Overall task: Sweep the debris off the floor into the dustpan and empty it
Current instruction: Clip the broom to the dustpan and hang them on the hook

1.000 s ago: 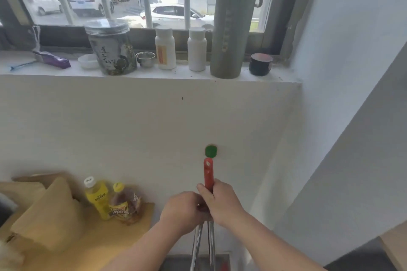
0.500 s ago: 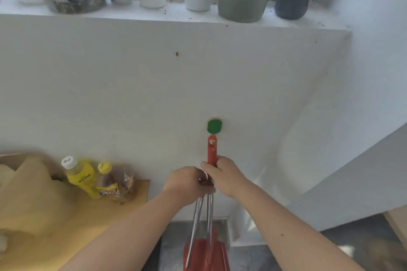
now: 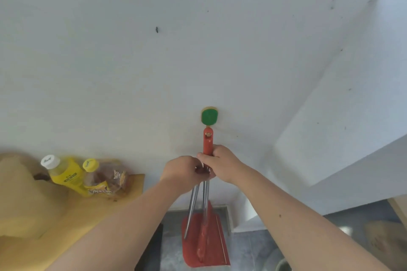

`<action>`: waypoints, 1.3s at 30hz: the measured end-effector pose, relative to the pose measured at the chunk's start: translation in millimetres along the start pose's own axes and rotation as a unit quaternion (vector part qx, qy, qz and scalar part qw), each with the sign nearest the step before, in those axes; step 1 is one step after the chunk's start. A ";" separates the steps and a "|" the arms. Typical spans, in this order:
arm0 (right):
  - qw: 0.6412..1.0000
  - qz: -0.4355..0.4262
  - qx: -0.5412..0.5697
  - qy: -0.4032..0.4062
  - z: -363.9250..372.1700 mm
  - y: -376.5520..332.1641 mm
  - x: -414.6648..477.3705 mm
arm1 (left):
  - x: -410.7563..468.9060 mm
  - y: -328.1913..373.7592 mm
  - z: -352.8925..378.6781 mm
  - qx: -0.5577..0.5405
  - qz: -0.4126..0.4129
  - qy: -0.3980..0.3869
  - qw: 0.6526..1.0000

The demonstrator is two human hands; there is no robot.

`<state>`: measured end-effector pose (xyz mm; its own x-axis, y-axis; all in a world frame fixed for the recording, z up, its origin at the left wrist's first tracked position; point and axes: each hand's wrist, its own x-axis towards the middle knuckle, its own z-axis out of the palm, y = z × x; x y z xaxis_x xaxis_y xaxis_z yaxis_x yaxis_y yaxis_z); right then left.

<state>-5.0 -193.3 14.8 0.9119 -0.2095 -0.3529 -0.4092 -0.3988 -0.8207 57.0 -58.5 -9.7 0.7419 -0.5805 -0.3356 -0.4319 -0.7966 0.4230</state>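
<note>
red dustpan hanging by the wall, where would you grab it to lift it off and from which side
Grip the red handle just under the green wall hook, coming from the front, since the wall blocks the back. The right hand already wraps it there and the left hand holds the metal rods below. The heavy red dustpan hangs straight down, so a high grip should keep it steady.

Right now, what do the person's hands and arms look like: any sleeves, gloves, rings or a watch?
Both arms come in bare, with no sleeve showing anywhere in view. The left hand and the right hand wear no gloves, and no watch or bracelet sits on either wrist. No rings show on the visible fingers. A small dark dot marks the right forearm.
</note>
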 end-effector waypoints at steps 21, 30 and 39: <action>0.999 0.028 -0.047 -0.004 -0.3 11.6 10.2 | 16.8 -14.4 21.3 0.092 0.060 0.010 0.994; 0.997 0.038 -0.060 0.010 6.7 28.8 -5.4 | -1.2 -10.2 26.5 0.249 0.084 0.063 0.963; 0.994 0.020 -0.088 0.065 9.1 24.4 -24.1 | -27.1 -13.9 31.6 0.225 0.060 0.126 0.964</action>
<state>-36.7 -189.8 -0.8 0.8881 -0.3369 -0.3127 -0.4540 -0.5361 -0.7117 26.7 -37.1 -33.1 0.7488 -0.6594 -0.0675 -0.6598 -0.7512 0.0197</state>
